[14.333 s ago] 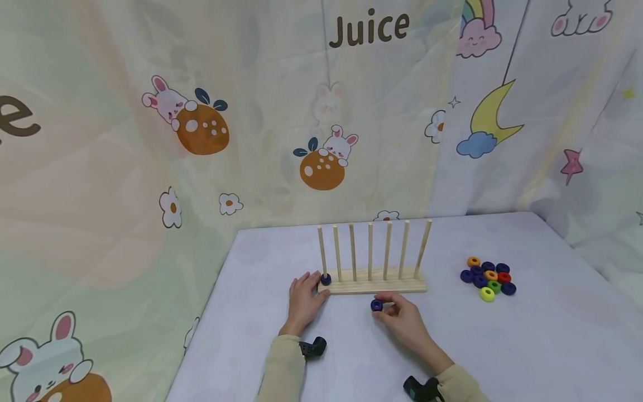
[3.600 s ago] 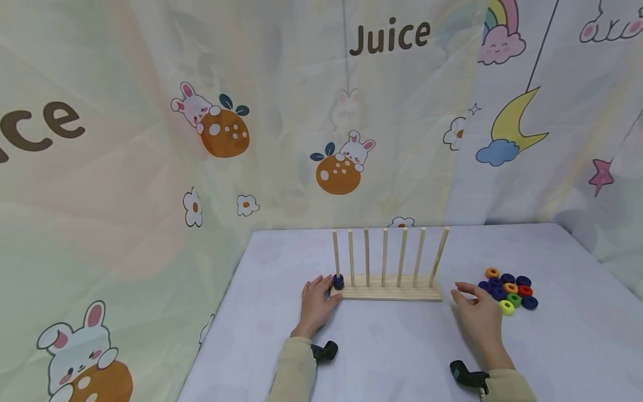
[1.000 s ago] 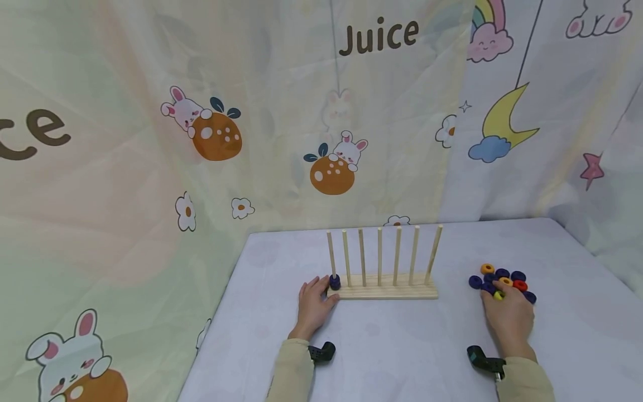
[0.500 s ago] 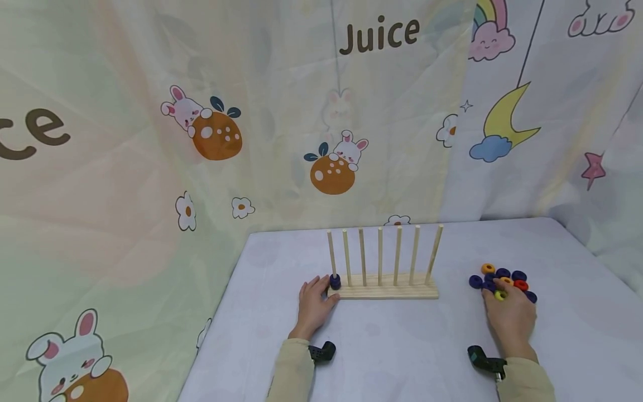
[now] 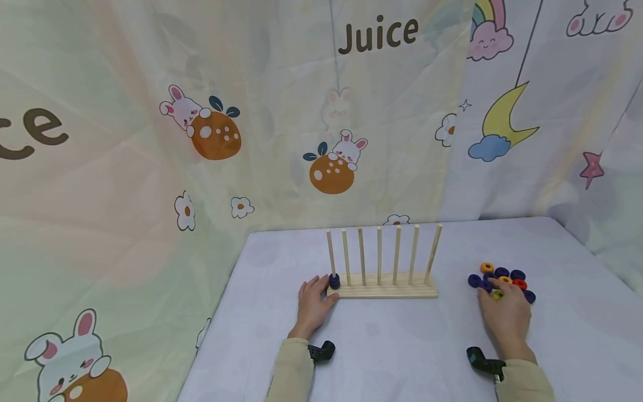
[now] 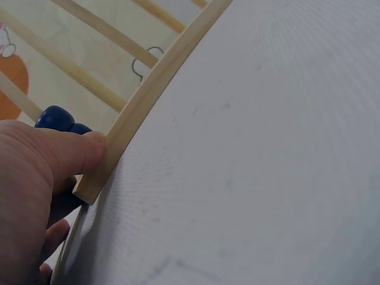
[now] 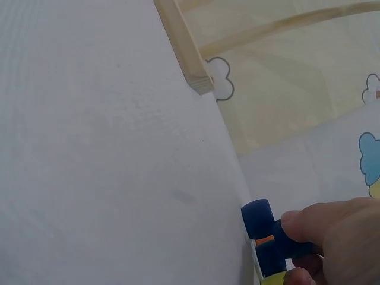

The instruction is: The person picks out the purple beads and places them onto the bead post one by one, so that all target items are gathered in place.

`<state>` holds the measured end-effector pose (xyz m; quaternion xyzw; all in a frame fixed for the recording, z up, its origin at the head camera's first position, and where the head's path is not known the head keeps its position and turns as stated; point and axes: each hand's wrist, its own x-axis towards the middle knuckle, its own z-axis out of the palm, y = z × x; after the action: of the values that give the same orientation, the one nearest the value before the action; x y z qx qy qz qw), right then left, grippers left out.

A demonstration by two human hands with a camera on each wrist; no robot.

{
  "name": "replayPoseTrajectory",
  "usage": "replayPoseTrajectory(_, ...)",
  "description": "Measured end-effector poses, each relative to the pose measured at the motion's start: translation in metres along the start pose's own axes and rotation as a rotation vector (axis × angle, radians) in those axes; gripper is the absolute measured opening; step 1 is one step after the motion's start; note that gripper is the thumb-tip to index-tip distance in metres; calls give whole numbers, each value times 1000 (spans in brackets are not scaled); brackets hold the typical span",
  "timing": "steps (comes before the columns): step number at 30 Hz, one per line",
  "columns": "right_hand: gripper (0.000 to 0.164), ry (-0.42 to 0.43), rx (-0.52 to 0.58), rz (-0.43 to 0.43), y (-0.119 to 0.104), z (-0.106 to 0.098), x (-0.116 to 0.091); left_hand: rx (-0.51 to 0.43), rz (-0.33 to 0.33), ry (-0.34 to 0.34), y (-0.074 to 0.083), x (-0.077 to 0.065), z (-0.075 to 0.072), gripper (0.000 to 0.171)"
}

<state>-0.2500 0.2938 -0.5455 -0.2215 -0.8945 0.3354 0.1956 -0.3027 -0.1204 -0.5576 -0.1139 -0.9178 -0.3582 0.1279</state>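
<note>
A wooden peg rack [image 5: 387,290] with several upright pegs stands on the table. Two dark blue beads [image 5: 334,281] are stacked on its leftmost peg. My left hand [image 5: 312,308] grips the rack's left end, thumb along the front edge of the base [image 6: 142,110]. Over at the right, my right hand [image 5: 507,315] reaches into a cluster of loose beads, where thumb and finger pinch a dark blue bead [image 7: 291,239]. A yellow bead [image 5: 497,295] lies partly under that hand. The green bead is hidden.
Around the right hand lie an orange bead [image 5: 486,268], a red bead [image 5: 519,285] and several other dark blue beads [image 7: 257,218]. White cloth covers the table [image 5: 392,346]. A printed curtain [image 5: 281,111] hangs behind it.
Long before, one blue bead sat on the leftmost peg; now two do. My right hand has moved from the rack to the bead cluster. During the last second almost nothing shifts.
</note>
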Motion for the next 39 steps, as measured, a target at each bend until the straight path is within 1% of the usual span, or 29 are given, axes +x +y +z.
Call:
replayPoseTrajectory(2,45,-3,-2,1,-1,0,-1,0,-4,-3,0,0,0,54)
replayPoseTrajectory(5,45,-9,12,-1,-4,-1,-2,-4,6,3,0,0,0,54)
replayPoseTrajectory(11,47,-52,15,9,-11,1,-8,-5,13,7,0,0,-1,54)
replayPoseTrajectory(13,46,-55,21,0,-13,2,-10,0,4,0,0,0,-1,54)
replayPoseTrajectory(19,44,-83,95,-35,-23,5,-15,1,-16,-13,1,1,-1,55)
replayPoseTrajectory(30,45,-184,119,-56,-38,15,-28,-4,-15,-10,0,1,-1,55)
replayPoseTrajectory(36,43,-194,145,-81,-46,19,-35,1,-14,-10,0,1,0,54)
replayPoseTrajectory(39,43,-198,140,-99,-48,22,-37,4,-14,-9,-1,1,0,54)
